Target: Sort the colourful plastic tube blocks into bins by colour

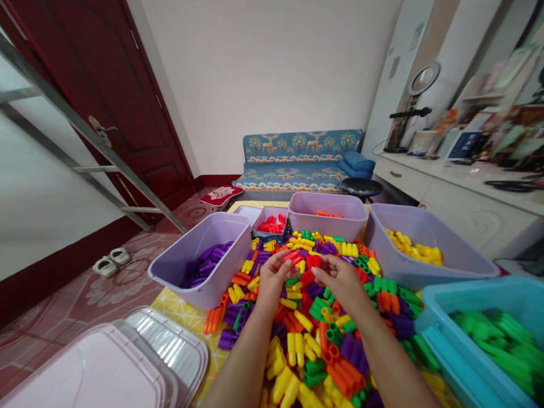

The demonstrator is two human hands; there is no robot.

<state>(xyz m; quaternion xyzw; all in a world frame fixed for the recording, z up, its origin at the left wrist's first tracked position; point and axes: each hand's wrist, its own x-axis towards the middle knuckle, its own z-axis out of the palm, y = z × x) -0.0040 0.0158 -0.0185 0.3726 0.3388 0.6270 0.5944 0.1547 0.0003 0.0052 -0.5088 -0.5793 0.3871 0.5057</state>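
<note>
My left hand is closed on a red plastic tube piece, pinched between thumb and fingers. Facing it, my right hand grips another red plastic tube piece at its fingertips. The two pieces are close together but apart. Below both hands spreads a heap of bullet-shaped plastic tube pieces in yellow, orange, green, purple and red. Part of the heap is hidden by my forearms.
Around the heap stand a bin with purple pieces, a small box with red ones, a bin with orange ones, a bin with yellow ones and a turquoise bin with green ones. Lids lie front left.
</note>
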